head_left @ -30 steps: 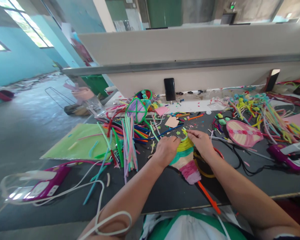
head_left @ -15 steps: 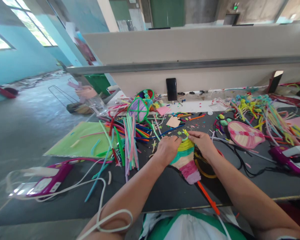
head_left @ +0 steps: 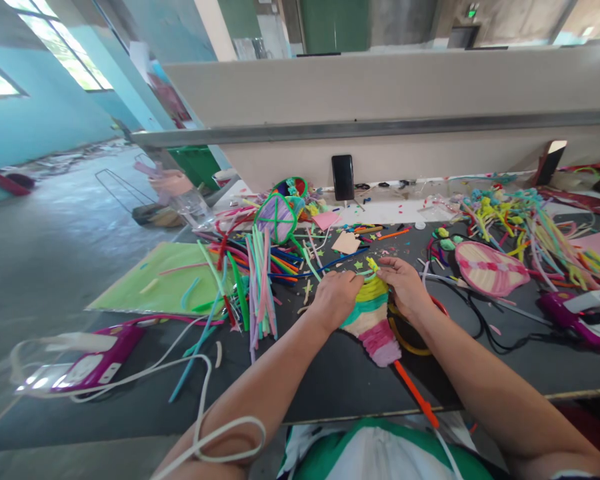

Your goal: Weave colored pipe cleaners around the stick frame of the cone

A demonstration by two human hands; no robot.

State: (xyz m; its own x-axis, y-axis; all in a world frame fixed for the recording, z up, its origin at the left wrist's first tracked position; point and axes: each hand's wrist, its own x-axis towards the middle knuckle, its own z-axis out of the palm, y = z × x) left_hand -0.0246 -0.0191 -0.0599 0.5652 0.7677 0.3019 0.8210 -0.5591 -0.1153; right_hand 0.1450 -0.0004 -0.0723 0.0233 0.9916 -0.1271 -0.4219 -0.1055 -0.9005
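A striped piece point(head_left: 373, 319) in yellow, teal, cream, pink and lilac lies at the middle of the dark table, with an orange stick point(head_left: 416, 393) running from its lower end towards me. My left hand point(head_left: 336, 295) is closed on its upper left edge. At its upper right edge, my right hand point(head_left: 404, 287) has thumb and fingertips pinched at the yellow tip point(head_left: 373, 265). A light green strip curves between the two hands at the top. The fingertips partly cover the upper edge.
Bundled pastel sticks point(head_left: 261, 287) lie left, beside a green sheet point(head_left: 173, 277). A black phone point(head_left: 343, 178) leans on the partition behind. Right are a pink oval piece point(head_left: 491, 268), a colourful strip pile point(head_left: 510, 220) and a purple device point(head_left: 580, 320). A white cable point(head_left: 207, 393) crosses near my left arm.
My right hand has shifted slightly right and its fingers have changed position at the yellow tip. My left hand stays on the striped piece, almost unmoved.
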